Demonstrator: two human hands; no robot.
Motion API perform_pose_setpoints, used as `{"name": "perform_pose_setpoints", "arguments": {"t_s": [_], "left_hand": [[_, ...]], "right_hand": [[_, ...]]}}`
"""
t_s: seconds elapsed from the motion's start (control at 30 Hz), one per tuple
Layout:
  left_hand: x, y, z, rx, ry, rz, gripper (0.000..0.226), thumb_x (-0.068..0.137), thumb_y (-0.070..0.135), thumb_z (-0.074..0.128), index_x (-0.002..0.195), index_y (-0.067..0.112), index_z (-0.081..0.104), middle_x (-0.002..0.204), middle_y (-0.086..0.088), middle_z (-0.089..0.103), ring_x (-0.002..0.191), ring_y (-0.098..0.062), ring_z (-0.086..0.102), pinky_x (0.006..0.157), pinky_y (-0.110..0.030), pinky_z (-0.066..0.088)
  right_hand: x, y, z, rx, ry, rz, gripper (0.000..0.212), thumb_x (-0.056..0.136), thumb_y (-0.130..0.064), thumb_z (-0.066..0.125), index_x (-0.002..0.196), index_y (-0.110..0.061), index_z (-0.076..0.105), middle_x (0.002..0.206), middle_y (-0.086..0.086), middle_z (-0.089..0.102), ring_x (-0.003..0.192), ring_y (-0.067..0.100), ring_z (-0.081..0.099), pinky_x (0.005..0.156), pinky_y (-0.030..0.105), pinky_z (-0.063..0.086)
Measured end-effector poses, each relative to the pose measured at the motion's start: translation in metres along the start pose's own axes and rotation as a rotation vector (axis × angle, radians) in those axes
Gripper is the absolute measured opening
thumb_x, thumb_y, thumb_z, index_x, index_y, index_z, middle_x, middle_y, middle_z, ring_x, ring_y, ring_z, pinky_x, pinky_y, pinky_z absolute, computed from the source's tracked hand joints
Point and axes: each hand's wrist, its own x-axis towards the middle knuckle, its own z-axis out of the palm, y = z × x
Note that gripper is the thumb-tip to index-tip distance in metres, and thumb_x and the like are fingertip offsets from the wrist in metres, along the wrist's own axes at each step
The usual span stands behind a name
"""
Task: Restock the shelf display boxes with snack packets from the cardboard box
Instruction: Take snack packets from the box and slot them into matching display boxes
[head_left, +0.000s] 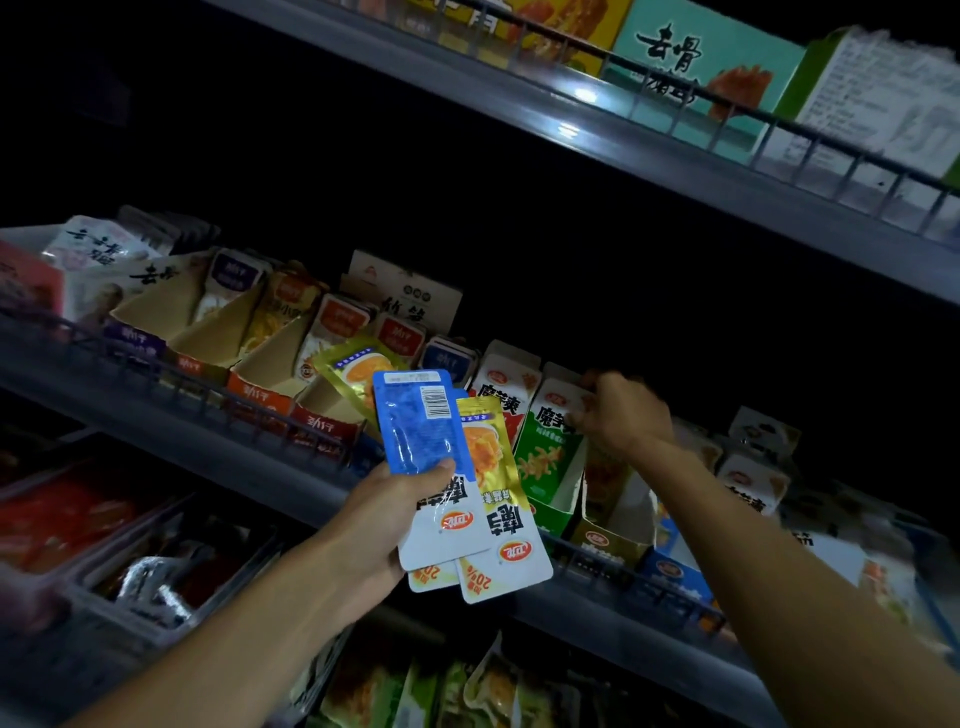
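Observation:
My left hand (382, 525) grips a fanned stack of snack packets: a blue and white packet (426, 447) in front, a yellow one (496, 499) behind it, and a gold one (353, 374) sticking out at the top. My right hand (621, 413) reaches into the middle shelf, its fingers curled at the top of a green and white display box (550, 447). Whether those fingers pinch a packet or the box flap is blurred. A yellow display box (610, 525) stands open just below that wrist. The cardboard box is out of view.
A wire rail (218, 400) runs along the middle shelf's front edge. Several open orange and red display boxes (270, 374) sit to the left. The upper shelf (649, 150) carries teal and white cartons. Lower trays (156, 561) hold more packets.

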Motion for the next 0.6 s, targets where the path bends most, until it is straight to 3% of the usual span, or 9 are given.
{"name": "perform_pose_setpoints", "arguments": {"t_s": [0.17,0.27,0.37,0.47,0.53,0.6], "left_hand": [[-0.004,0.0,-0.001,-0.003,0.0,-0.016,0.02,0.097,0.013,0.056,0.114,0.016,0.066,0.101,-0.007,0.077,0.088,-0.027,0.074,0.072,-0.043,0.058],[-0.01,0.002,-0.001,0.042,0.009,-0.01,0.02,0.096,0.012,0.058,0.114,0.016,0.067,0.102,-0.006,0.077,0.091,-0.028,0.073,0.079,-0.045,0.058],[-0.016,0.003,-0.002,0.112,0.002,-0.003,0.024,0.095,0.012,0.061,0.118,0.015,0.066,0.108,-0.006,0.075,0.103,-0.03,0.07,0.095,-0.051,0.053],[-0.024,0.005,-0.004,0.175,0.014,0.015,0.023,0.093,0.012,0.065,0.115,0.017,0.068,0.106,-0.004,0.076,0.101,-0.028,0.071,0.094,-0.047,0.054],[-0.031,0.005,-0.005,0.241,-0.008,0.028,0.024,0.091,0.012,0.067,0.114,0.016,0.068,0.103,-0.005,0.076,0.098,-0.027,0.072,0.091,-0.045,0.055],[-0.037,0.004,-0.007,0.315,-0.052,0.028,0.025,0.089,0.008,0.069,0.113,0.015,0.068,0.1,-0.007,0.077,0.095,-0.028,0.073,0.087,-0.044,0.057]], "right_hand": [[-0.004,0.001,0.001,0.0,0.043,-0.001,0.035,0.091,-0.039,0.065,0.116,-0.016,0.058,0.108,0.009,0.066,0.092,0.028,0.063,0.075,0.039,0.053],[-0.016,-0.004,-0.008,0.084,0.087,-0.003,0.042,0.093,-0.039,0.061,0.129,-0.017,0.057,0.116,0.009,0.065,0.102,0.029,0.062,0.076,0.037,0.051],[-0.043,-0.026,-0.03,0.478,0.046,-0.012,0.039,0.096,-0.04,0.058,0.124,-0.013,0.06,0.109,0.003,0.065,0.09,0.012,0.059,0.071,0.024,0.046],[-0.081,-0.055,-0.054,0.957,-0.164,0.021,0.029,0.096,-0.039,0.056,0.111,-0.015,0.062,0.092,-0.003,0.065,0.07,0.005,0.058,0.055,0.011,0.043],[-0.101,-0.07,-0.06,1.127,-0.248,0.067,0.034,0.091,-0.04,0.063,0.116,-0.019,0.055,0.099,-0.001,0.064,0.071,0.002,0.063,0.054,0.009,0.046],[-0.11,-0.078,-0.062,1.155,-0.27,0.094,0.053,0.08,-0.043,0.074,0.123,-0.023,0.049,0.103,-0.001,0.063,0.082,0.003,0.065,0.059,0.01,0.049]]}}
